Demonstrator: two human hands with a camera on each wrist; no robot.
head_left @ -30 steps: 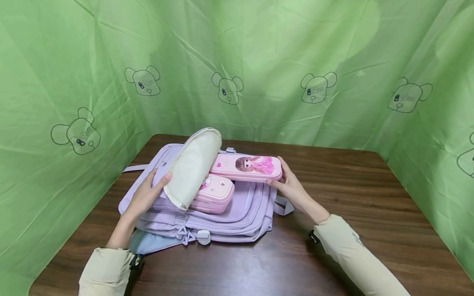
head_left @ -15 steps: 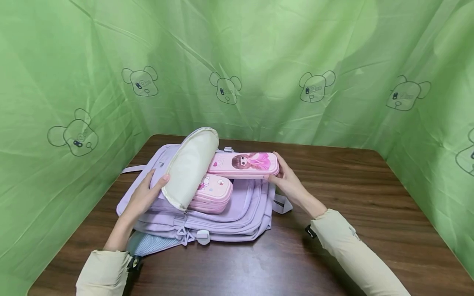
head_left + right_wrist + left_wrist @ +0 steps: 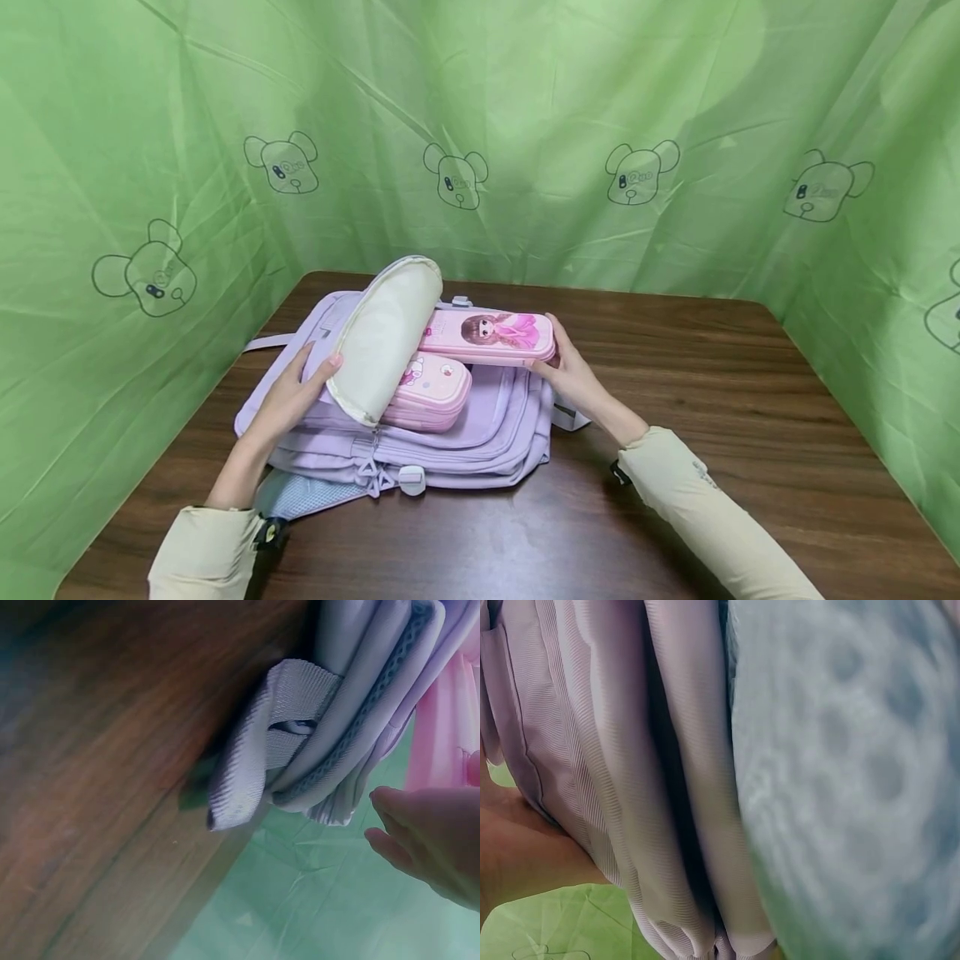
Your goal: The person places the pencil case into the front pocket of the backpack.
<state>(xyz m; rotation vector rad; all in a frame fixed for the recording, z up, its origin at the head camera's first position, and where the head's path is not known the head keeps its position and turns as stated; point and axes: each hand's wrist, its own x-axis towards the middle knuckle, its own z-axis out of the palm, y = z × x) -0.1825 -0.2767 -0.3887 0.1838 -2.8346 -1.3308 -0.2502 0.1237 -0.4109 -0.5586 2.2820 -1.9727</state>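
A lilac backpack point(image 3: 480, 408) lies on the table with its front pocket flap point(image 3: 386, 342) folded back, showing a cream lining. My left hand point(image 3: 288, 400) holds the flap at its near left side, thumb on the edge. A pink pencil case point(image 3: 438, 387) with a small cartoon print lies partly under the flap. Behind it, a longer pink pencil case with a doll picture point(image 3: 495, 333) has its left end under the flap. My right hand point(image 3: 573, 375) grips its right end between thumb and fingers. In the left wrist view, backpack fabric point(image 3: 615, 750) hides most of the left hand.
The backpack rests on a dark wooden table point(image 3: 720, 417). A grey strap point(image 3: 255, 750) sticks out at its right side, and a blue mesh panel point(image 3: 315, 493) shows at the near left. Green curtains point(image 3: 547, 100) surround the table's back and sides.
My right hand has moved left with the doll-picture pencil case, so its left end lies further under the flap. My left hand has stayed at the flap.
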